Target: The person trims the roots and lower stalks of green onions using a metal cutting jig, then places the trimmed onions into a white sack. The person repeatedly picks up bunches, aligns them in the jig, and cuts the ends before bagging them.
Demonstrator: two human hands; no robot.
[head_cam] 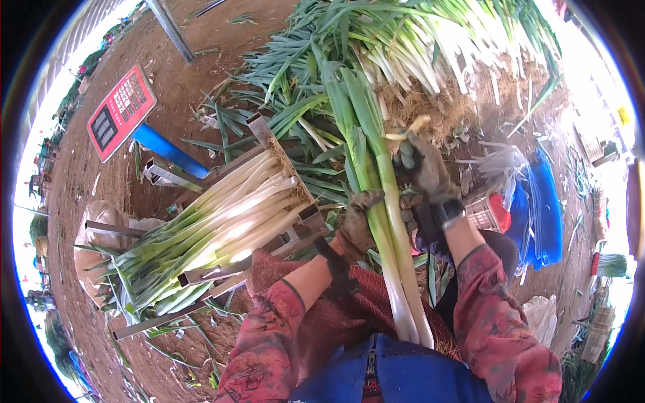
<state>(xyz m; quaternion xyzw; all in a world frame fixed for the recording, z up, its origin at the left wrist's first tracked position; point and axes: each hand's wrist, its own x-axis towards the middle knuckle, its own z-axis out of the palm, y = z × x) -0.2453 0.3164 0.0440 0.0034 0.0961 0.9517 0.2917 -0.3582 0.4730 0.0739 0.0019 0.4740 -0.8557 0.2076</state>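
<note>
Two long leeks (391, 221) lie lengthwise before me, their white ends against my lap and their green leaves pointing away. My left hand (360, 214), in a soiled glove, is closed around their green middle. On the other side of the stalks, my gloved right hand (426, 166) pinches a pale, curled strip of leaf (410, 128) at its fingertips. To the left, a stack of trimmed leeks (227, 216) rests in a metal frame (259, 130), root ends towards me. A large heap of untrimmed leeks (403, 55) with hairy roots lies beyond my hands.
A scale's red keypad display (122, 113) stands on a blue post (171, 151) at the left. Blue bags (536, 211) and clear plastic strips (496, 161) hang at the right beside a plastic crate (478, 209). Leaf scraps litter the dirt floor (75, 186).
</note>
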